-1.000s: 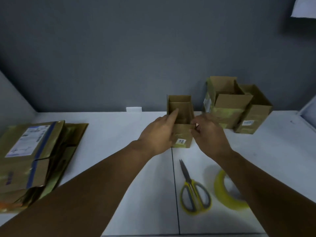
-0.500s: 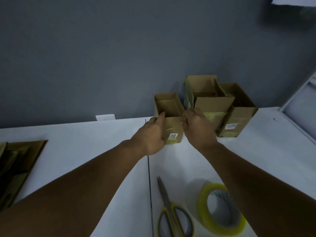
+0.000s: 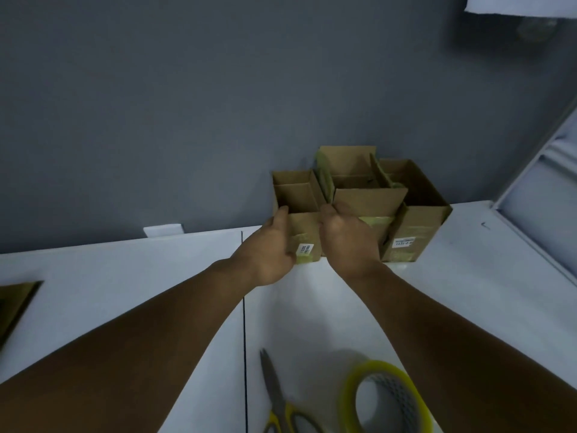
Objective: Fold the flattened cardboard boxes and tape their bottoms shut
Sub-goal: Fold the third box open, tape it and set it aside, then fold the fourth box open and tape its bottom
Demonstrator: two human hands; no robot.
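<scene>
A small folded cardboard box (image 3: 304,226) stands upright with its top open at the back of the white table (image 3: 156,276), against the grey wall. My left hand (image 3: 270,250) grips its left side, thumb at the rim. My right hand (image 3: 345,237) holds its right side, fingers curled at the rim. The box touches two other folded boxes: a middle box (image 3: 365,189) and a right box (image 3: 415,226). A roll of yellow tape (image 3: 385,398) and yellow-handled scissors (image 3: 281,407) lie at the near edge.
The flattened cardboard stack (image 3: 15,304) shows only its corner at the far left. A white wall plate (image 3: 163,230) sits behind the table. A white frame (image 3: 537,195) rises at the right.
Both hands have pushed the small box back and to the right until it meets the other folded boxes. The view has swung right, so the flat stack has almost left the frame.
</scene>
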